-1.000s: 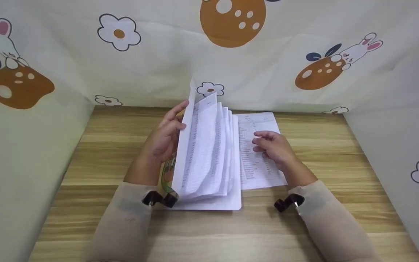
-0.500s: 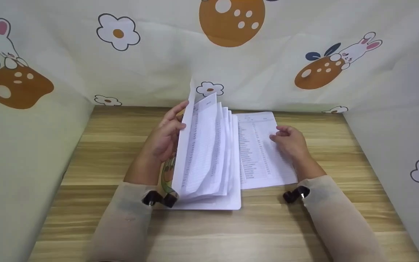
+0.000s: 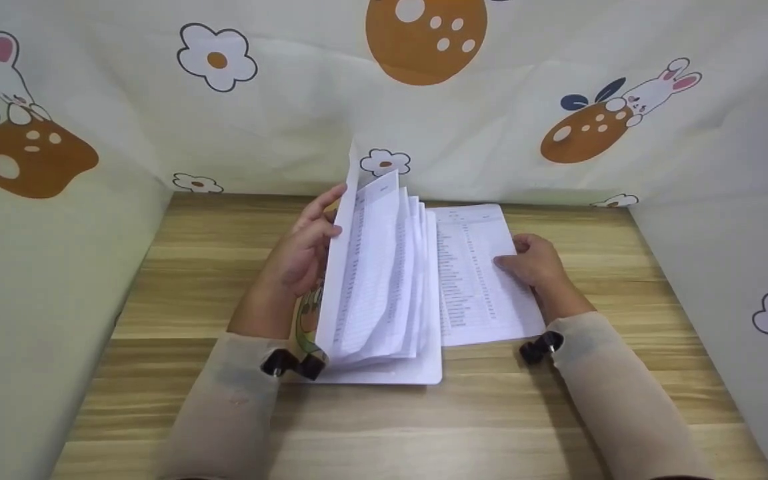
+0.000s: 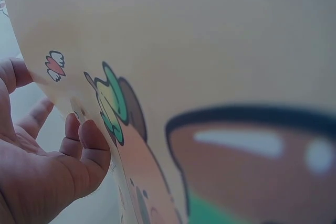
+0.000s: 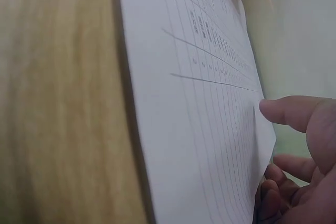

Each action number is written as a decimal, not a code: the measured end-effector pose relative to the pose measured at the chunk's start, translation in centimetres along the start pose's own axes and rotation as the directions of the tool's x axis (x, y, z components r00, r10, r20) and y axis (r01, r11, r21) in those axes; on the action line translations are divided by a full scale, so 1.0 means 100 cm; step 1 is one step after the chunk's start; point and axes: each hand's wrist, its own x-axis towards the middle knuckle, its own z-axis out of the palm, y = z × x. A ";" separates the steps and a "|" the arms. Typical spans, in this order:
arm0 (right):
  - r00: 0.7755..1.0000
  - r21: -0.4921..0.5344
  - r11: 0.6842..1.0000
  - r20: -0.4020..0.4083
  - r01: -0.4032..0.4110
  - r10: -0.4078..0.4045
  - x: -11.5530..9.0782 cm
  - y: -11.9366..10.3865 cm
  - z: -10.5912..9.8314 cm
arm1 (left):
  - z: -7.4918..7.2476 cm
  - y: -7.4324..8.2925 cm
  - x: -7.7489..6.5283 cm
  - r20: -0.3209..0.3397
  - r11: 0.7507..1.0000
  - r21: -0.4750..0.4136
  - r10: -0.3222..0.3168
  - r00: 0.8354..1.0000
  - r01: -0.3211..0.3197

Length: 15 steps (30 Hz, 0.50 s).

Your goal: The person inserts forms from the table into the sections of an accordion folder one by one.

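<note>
A white folder (image 3: 424, 370) with rounded corners lies on the table, its front cover (image 4: 157, 35) raised nearly upright and printed outside with cartoons. Several printed pages (image 3: 384, 267) fan out inside it. My left hand (image 3: 297, 260) grips the cover's edge from the left; some of its fingers are hidden behind the cover. To the folder's right lies a sheet of paper (image 3: 477, 280) with printed rows, its left edge partly under the folder. At the sheet's right edge my right hand (image 3: 537, 263) pinches it, thumb (image 5: 278, 109) on top and other fingers beyond the edge.
The wooden table (image 3: 371, 433) extends around the papers on all sides. A pale cloth (image 3: 277, 133) with flowers, rabbits and orange fruit encloses the back and sides. A small black camera mount (image 3: 541, 347) sits on each sleeved wrist.
My right hand has moved right across the sheet to its right edge, and its thumb now lies on the paper. The left hand and the raised cover stay where they were.
</note>
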 end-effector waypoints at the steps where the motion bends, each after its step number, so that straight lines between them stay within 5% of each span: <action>1: 1.000 -0.001 1.000 0.000 -0.003 0.003 0.000 0.000 0.000 | 0.000 0.000 0.000 -0.001 1.000 -0.001 0.000 1.000 0.000; 15: 0.998 -0.132 0.990 -0.033 0.049 -0.054 0.002 0.005 -0.003 | 0.000 -0.002 0.001 0.010 1.000 -0.025 0.003 1.000 -0.002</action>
